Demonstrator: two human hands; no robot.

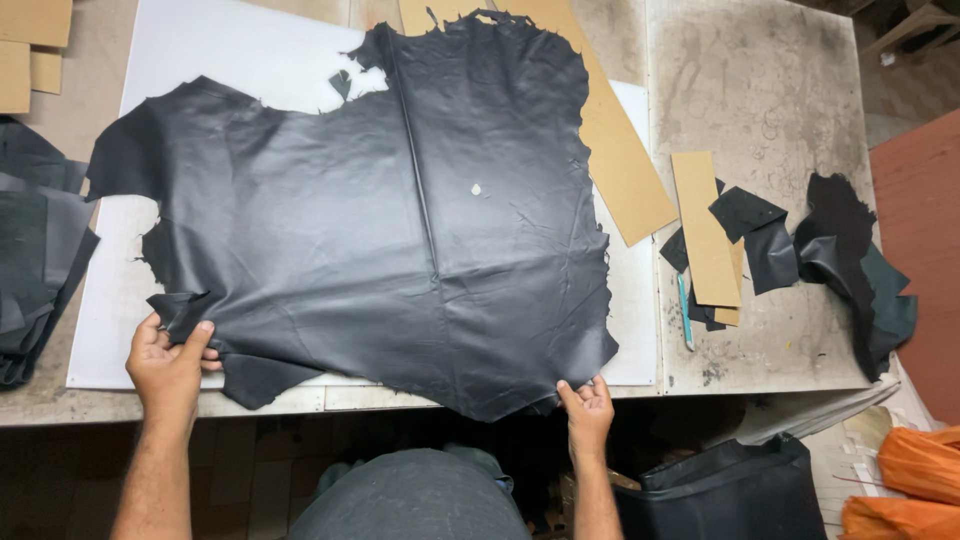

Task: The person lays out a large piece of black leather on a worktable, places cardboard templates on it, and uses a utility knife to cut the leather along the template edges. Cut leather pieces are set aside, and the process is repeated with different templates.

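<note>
One black leather hide [400,230], spread flat over white cutting board [200,60] on worktable [770,100]. Left hand [168,365] pinching hide's folded near-left edge, fingers clenched on it. Right hand [588,405] gripping hide's near-right edge, fingertips closed on it. Right of hide: tan cardboard strips [705,235], black leather scraps [850,260]. Left of hide: dark leather pile [30,250]. Below hide's right corner: orange bags [915,470].

Stained worktable [770,90], white board [200,50], dark floor
</note>
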